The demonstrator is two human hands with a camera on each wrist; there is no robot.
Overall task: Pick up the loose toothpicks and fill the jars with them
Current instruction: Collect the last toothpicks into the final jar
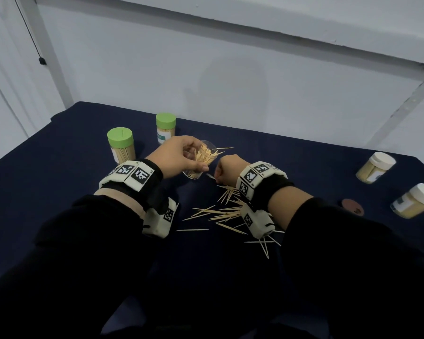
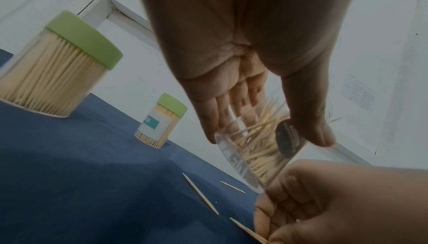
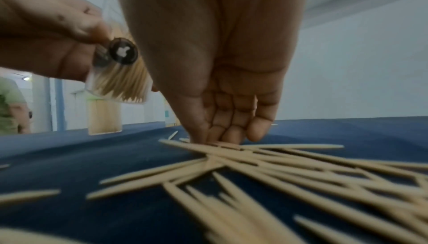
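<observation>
Clear open jar (image 1: 200,159), partly filled with toothpicks, gripped tilted above tabletop (image 1: 59,172) by left hand (image 1: 179,154), fingers and thumb curled round it. Right hand (image 1: 227,167) lowered at 3 o'clock of jar, fingertips (image 3: 228,134) bunched and pressed on loose toothpicks (image 1: 220,212); pinch not confirmed. Pile scattered at 6 o'clock of hands. Two green-lidded jars (image 1: 121,148) stood at 10 o'clock, full.
</observation>
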